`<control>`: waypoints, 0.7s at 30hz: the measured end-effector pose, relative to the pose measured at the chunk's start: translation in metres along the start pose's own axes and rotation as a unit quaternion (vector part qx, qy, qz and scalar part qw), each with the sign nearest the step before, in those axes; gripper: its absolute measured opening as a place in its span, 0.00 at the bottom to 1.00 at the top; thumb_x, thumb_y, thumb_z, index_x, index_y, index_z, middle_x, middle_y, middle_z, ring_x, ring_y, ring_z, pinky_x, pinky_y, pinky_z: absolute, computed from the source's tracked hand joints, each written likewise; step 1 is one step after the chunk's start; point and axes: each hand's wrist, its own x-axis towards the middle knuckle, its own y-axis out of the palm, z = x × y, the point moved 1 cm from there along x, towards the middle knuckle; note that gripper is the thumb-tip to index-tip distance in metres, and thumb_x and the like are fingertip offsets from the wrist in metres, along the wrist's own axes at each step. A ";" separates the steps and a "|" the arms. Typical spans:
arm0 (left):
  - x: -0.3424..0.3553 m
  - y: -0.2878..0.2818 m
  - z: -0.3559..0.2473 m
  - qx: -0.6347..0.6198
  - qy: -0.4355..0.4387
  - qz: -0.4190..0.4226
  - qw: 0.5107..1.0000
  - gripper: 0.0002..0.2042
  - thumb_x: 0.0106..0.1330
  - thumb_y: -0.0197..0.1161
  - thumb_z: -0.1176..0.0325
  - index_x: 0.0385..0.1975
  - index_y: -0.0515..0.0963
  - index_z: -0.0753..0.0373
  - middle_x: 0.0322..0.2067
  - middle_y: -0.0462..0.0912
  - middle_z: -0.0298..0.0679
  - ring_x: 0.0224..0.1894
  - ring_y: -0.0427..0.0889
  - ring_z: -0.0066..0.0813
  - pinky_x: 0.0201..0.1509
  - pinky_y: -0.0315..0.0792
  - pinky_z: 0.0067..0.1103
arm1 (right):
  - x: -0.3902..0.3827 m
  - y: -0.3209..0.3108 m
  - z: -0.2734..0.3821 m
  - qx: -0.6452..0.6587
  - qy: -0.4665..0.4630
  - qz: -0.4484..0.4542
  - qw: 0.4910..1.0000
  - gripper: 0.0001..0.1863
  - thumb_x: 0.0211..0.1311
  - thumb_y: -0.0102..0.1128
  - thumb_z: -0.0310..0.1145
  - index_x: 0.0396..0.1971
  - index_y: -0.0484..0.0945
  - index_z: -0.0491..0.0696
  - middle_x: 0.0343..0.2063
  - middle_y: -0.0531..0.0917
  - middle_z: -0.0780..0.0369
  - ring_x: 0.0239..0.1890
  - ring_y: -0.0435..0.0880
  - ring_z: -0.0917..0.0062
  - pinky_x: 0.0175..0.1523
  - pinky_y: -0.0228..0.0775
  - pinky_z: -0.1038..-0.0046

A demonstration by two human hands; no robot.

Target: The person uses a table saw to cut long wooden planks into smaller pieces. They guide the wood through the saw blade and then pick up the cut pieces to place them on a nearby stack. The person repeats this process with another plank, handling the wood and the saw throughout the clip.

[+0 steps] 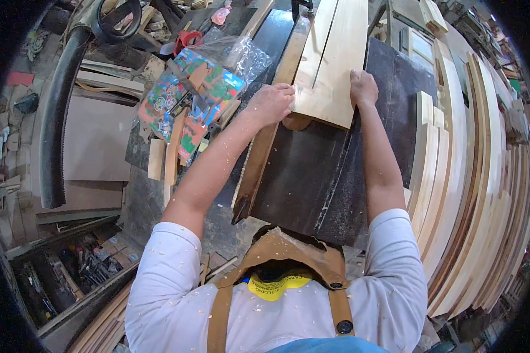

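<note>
My left hand [272, 101] grips the left edge of a pale wooden board [334, 65] near its front end, fingers curled, beside a brown wooden fence [256, 176]. My right hand [364, 88] is closed on the board's right edge, thumb and fingers bent. The board, with a long narrow groove or gap along it, lies lengthwise on a dark machine table [297, 176]. A semicircular cutout or piece shows under its front end. A black metal fitting [300, 9] stands at the far end of the fence.
Colourful printed sheets [176, 82], crumpled clear plastic [247, 59], a red tool [187, 42] and offcuts lie left, near a black hose [65, 129]. Long stacked planks [483, 176] line the right. An open compartment of tools [76, 276] sits low left.
</note>
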 end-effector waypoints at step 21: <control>0.026 -0.002 0.014 0.019 -0.006 0.025 0.999 0.17 0.52 0.73 0.67 0.41 0.80 0.62 0.55 0.80 0.38 0.62 0.75 0.34 0.62 0.74 0.29 | 0.022 -0.005 0.007 -0.004 0.005 -0.006 1.000 0.24 0.72 0.46 0.54 0.49 0.80 0.49 0.53 0.79 0.54 0.56 0.79 0.55 0.60 0.70 0.56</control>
